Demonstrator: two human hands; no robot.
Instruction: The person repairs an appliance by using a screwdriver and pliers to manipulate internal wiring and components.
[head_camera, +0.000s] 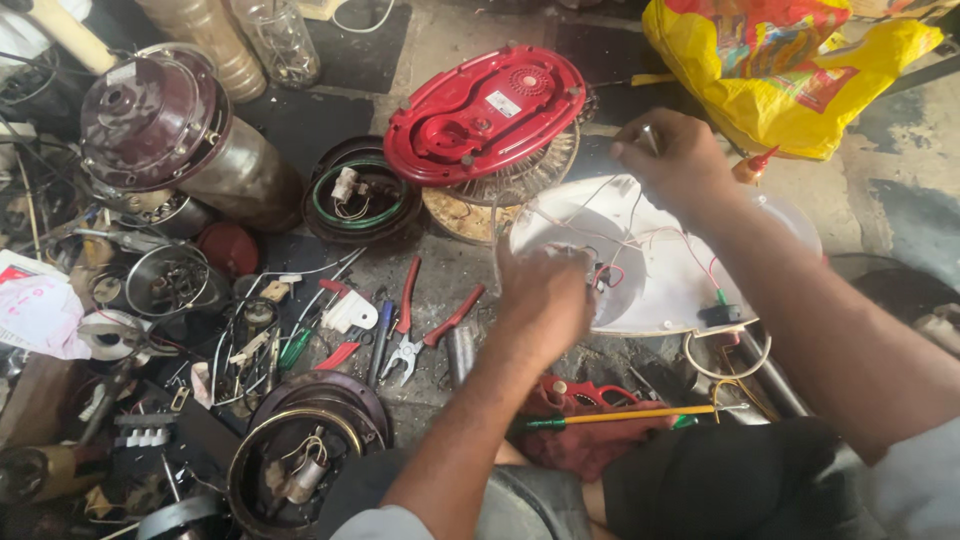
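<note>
A white oval plastic housing (660, 280) lies open in front of me, with thin red and white wires (610, 235) running across its inside. My left hand (545, 300) is closed over the housing's near left edge, gripping where the wires gather. My right hand (670, 160) is raised over the housing's far rim, fingers pinched on a small slim metal tool (650, 135). A small black switch part (722, 315) sits at the housing's near right edge.
A red oval base (485, 115) rests on a wire grille behind the housing. Red-handled pliers (425, 335) lie on the floor at left. A yellow-shafted screwdriver (620, 415) lies across a red cloth. Motor parts, coils and a yellow bag (780, 70) crowd the floor.
</note>
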